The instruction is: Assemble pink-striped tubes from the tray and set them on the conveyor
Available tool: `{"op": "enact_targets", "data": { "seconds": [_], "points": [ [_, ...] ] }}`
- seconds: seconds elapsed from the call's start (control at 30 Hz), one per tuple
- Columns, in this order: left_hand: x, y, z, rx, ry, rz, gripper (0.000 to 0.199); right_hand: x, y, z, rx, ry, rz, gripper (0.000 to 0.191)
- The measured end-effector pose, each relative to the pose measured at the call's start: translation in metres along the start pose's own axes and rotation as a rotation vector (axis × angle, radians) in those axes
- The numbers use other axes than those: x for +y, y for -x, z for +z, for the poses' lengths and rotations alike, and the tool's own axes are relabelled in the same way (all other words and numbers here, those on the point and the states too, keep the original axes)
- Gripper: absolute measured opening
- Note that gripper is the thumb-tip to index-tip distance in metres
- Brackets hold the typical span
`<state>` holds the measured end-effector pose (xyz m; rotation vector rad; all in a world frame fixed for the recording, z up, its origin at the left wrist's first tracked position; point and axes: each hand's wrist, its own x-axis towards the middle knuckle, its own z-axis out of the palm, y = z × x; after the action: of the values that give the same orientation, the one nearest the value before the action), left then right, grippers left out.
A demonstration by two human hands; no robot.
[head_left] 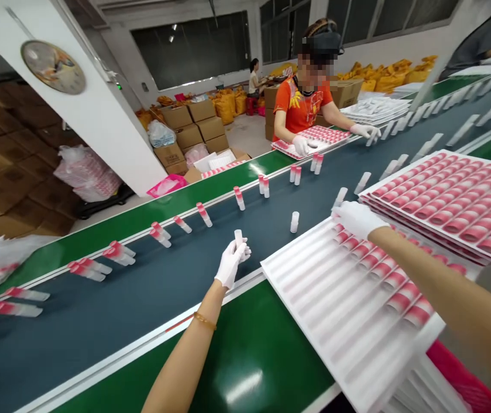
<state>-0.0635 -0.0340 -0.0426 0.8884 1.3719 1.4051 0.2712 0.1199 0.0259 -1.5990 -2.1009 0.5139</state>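
Observation:
My left hand [232, 263], in a white glove, is closed around a small white cylindrical tube [238, 236] held upright over the near edge of the belt. My right hand [359, 220], also gloved, reaches over the far corner of a white grooved tray [314, 287]. Its bent fingertips meet the lower end of another white tube [341, 196], which leans to the right. Under that hand and forearm, pink-and-white tubes [385, 264] lie along the tray's right side; the grooves on the left hold nothing. A lone white tube [294, 222] stands on the belt between my hands.
The dark conveyor belt [142, 304] runs diagonally, carrying pink-and-white tubes [203, 214] on the left and white tubes on the right. Filled trays [456, 201] are stacked to my right. Across the belt, a gloved co-worker [303, 109] handles a tray [323, 137]. Green ledges [271, 344] border the belt.

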Motion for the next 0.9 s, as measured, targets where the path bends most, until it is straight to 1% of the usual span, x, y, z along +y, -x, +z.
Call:
{"op": "enact_targets", "data": {
  "seconds": [0.03,0.1,0.17,0.23,0.3,0.37,0.43,0.5,0.57,0.63,0.7,0.8,0.9],
  "points": [
    [0.004,0.011,-0.005,0.017,0.025,-0.008,0.049,0.001,0.004,0.002,-0.029,-0.023,-0.016,0.018],
    [0.012,0.032,-0.010,0.042,0.061,-0.024,0.057,0.002,0.023,0.005,-0.070,-0.097,-0.034,0.025],
    [0.020,0.054,-0.011,0.038,0.082,-0.040,0.058,0.000,0.054,0.010,-0.105,-0.181,-0.047,0.034],
    [0.028,0.075,-0.007,0.014,0.102,-0.040,0.056,-0.009,0.089,0.015,-0.136,-0.292,-0.031,0.037],
    [0.036,0.094,-0.002,-0.005,0.093,-0.021,0.051,-0.025,0.119,0.019,-0.159,-0.454,0.029,0.038],
    [0.042,0.110,0.004,0.003,0.025,0.002,0.046,-0.046,0.139,0.020,-0.162,-0.635,0.094,0.040],
    [0.044,0.122,0.008,0.022,-0.067,0.010,0.042,-0.069,0.151,0.017,-0.171,-0.774,0.085,0.039],
    [0.044,0.132,0.012,0.038,-0.109,0.013,0.040,-0.091,0.157,0.012,-0.180,-0.863,0.023,0.035],
    [0.043,0.139,0.015,0.038,-0.102,0.013,0.039,-0.110,0.162,0.008,-0.166,-0.875,-0.052,0.031],
    [0.043,0.146,0.017,0.015,-0.085,0.017,0.038,-0.126,0.167,0.004,-0.126,-0.808,-0.099,0.027],
    [0.043,0.152,0.018,-0.006,-0.116,0.039,0.038,-0.139,0.175,0.002,-0.113,-0.715,-0.132,0.022],
    [0.044,0.161,0.018,-0.014,-0.232,0.120,0.038,-0.152,0.186,0.002,-0.111,-0.636,-0.203,0.018],
    [0.044,0.167,0.017,-0.029,-0.309,0.185,0.037,-0.161,0.195,0.003,-0.078,-0.629,-0.266,0.017]
  ]
}}
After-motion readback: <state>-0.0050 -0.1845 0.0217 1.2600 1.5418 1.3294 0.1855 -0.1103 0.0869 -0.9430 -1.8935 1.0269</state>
